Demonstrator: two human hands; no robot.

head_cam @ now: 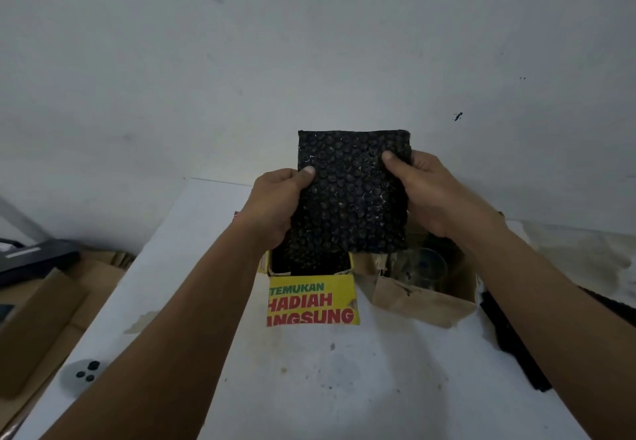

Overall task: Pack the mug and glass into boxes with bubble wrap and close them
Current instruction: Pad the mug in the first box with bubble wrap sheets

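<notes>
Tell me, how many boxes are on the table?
2. The yellow box sits below the left hand; the brown box stands beside it, toward the right hand.

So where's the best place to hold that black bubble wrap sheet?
By its two side edges, one hand from each side, as now: the left hand and right hand pinch the black bubble wrap sheet with thumbs in front. It is thin and floppy, so holding both edges keeps it flat.
</notes>
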